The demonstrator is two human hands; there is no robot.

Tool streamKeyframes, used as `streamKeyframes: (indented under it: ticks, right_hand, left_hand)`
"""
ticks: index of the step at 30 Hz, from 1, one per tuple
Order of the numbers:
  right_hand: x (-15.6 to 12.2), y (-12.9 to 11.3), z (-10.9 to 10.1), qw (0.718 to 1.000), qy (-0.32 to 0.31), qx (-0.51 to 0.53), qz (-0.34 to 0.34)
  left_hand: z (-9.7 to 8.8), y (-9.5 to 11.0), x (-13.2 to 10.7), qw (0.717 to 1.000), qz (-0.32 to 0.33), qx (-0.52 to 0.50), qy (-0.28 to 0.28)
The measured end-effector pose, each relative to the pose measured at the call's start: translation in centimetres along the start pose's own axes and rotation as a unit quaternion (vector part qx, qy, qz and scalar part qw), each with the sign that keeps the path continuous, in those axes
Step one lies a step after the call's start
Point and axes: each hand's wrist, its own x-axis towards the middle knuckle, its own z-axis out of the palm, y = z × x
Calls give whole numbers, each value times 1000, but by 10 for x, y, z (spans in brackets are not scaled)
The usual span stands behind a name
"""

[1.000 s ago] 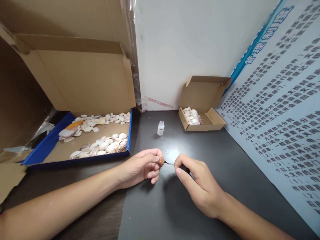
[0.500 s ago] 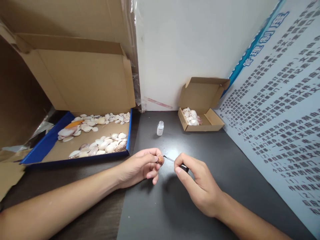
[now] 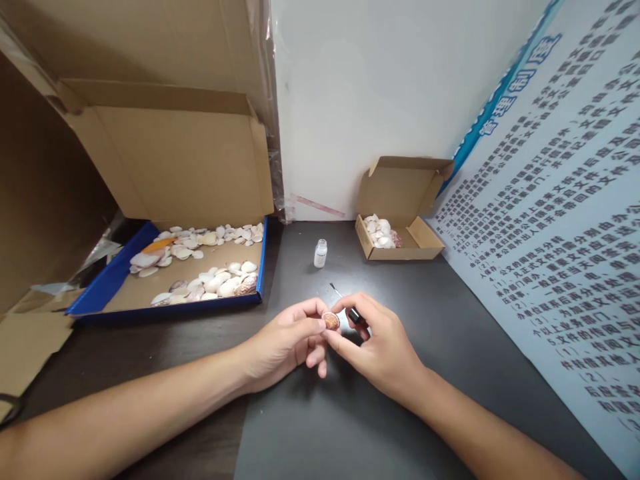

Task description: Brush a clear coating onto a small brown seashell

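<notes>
A small brown seashell (image 3: 331, 321) with a pale rim is pinched between the thumb and fingers of my left hand (image 3: 293, 343). My right hand (image 3: 383, 343) has its thumb and index fingertips at the shell's right side, seemingly touching it. Tucked in the curled fingers of that same hand is a black-capped brush (image 3: 355, 316), its thin stem and dark tip pointing up and to the left, apart from the shell. Beyond both hands stands a small white-labelled glass bottle (image 3: 321, 254), upright and uncapped.
On the left, a blue-edged cardboard box (image 3: 83, 305) with its lid raised holds several rows of shells. A smaller cardboard box (image 3: 407, 254) at the back right has white and pinkish shells. A panel with printed Chinese text (image 3: 565, 220) borders the right side.
My right hand has moved left to the shell. The brush has swung from the shell's edge to point away. The shell and my left hand have shifted slightly right.
</notes>
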Motion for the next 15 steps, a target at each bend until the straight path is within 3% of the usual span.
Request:
streamKeyframes:
  ticks: [4, 9, 11, 13, 15]
  right_hand:
    - [0, -2, 0, 1000, 6, 28, 5]
    - [0, -1, -1, 999, -1, 47, 25]
    - [0, -1, -1, 998, 2, 49, 33]
    - [0, 1, -2, 998, -8, 52, 42]
    - [-1, 2, -2, 997, -26, 58, 44]
  left_hand:
    - [4, -5, -3, 1000, 15, 12, 13]
    - [-4, 2, -9, 998, -5, 57, 38]
    - [-4, 10, -18, 990, 14, 120, 78]
    - [4, 17, -35, 959, 69, 243, 132]
    - [18, 15, -57, 939, 68, 330, 72]
